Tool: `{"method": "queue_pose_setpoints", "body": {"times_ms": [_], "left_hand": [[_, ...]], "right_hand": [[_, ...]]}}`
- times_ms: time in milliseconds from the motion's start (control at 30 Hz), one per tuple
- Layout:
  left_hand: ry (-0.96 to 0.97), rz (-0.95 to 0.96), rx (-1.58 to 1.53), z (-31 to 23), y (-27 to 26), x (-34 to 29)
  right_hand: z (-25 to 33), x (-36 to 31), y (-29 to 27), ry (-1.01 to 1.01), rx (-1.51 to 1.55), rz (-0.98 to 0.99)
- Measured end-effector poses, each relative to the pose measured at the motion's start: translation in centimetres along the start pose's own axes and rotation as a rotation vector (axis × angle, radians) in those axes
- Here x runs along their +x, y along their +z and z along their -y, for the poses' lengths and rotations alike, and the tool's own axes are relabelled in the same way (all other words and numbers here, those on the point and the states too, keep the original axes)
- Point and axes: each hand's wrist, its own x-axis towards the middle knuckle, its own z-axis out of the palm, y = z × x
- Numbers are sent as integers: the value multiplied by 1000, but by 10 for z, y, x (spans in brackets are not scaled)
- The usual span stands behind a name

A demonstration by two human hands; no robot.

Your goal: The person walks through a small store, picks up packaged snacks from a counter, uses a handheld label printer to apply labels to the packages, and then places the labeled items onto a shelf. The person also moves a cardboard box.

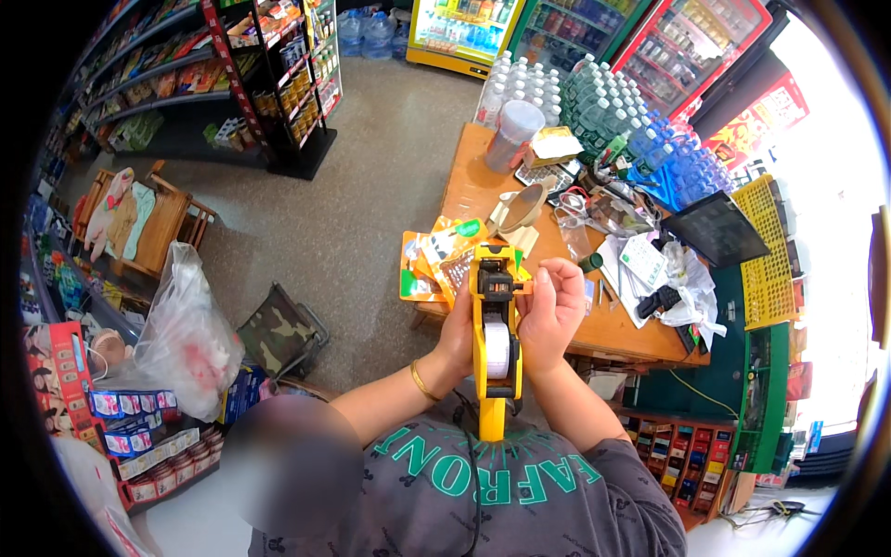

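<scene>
Yellow label gun (480, 351) held upright in front of the chest, beyond the table's near edge. Left hand (457, 332) grips its left side, some fingertips hidden behind the body. Right hand (549, 320) is at the right side, fingers curled, thumb up (can't tell if it pinches the small side tab or only touches it). White roll (498, 348) sits in the frame; no print legible on it. Both elbows bent, forearms converging; gold bangle (423, 381) on left wrist. Shirt (408, 492) has arched green lettering.

Just past the gun: orange printed packets (441, 251) with green patches at the table (464, 195) edge, beige round stand (522, 209) beside them. Farther right: printed white papers (642, 263), crumpled plastic bag (691, 297), dark monitor (716, 229). Behind: lidded clear jar (513, 135), bottle packs (603, 102). Red poster (756, 121) with yellow-and-white characters near the window. Camouflage stool (277, 330) on the floor, left.
</scene>
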Motion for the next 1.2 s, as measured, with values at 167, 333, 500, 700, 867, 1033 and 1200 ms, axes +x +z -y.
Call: {"method": "queue_pose_setpoints", "body": {"times_ms": [167,333,500,700,867,1033,1200], "left_hand": [[-66,-28,17,1,-15,2],[-71,-109,44,9,-12,3],[-67,-102,45,15,-19,9],[-68,-112,107,22,-21,16],[-75,-90,113,24,-17,16],[-51,-131,139,26,-5,16],[-40,-134,171,23,0,17]], "right_hand": [[2,12,-4,108,29,-28],[-20,27,-20,101,-124,-13],[-23,27,-29,118,-147,-25],[-3,17,-31,36,-135,22],[-1,13,-31,-65,-164,21],[-3,16,-28,-141,-167,-37],[-2,16,-27,-130,-161,-27]]}}
